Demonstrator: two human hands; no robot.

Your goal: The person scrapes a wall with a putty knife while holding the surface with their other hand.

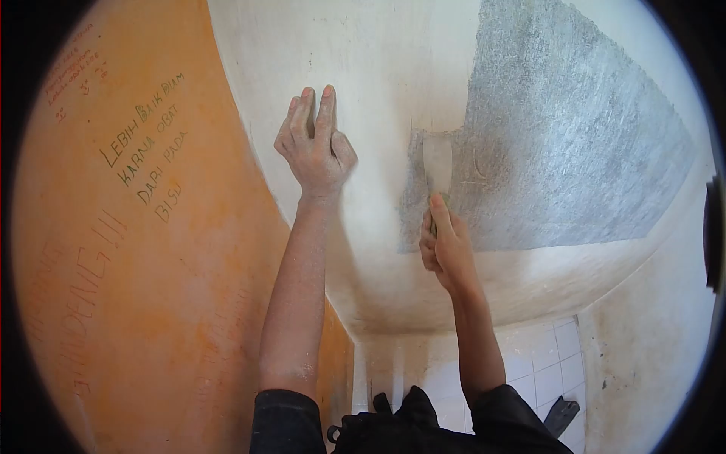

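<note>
My right hand (451,246) grips the handle of a putty knife (438,163), its thumb laid along the top. The pale, flat blade points up and lies against the left edge of a rough grey patch (567,144) on the white wall (363,53). Most of the handle is hidden by the fingers. To the left, my left hand (314,151) rests on the white surface with fingers stretched upward and nothing held. Dust coats its skin and the forearm.
An orange wall (159,303) with handwriting in green and red stands close on the left, meeting the white wall at a corner. Below are white floor tiles (541,352) and a dark object (561,415) I cannot identify. Another dark shape (712,234) sits at the right edge.
</note>
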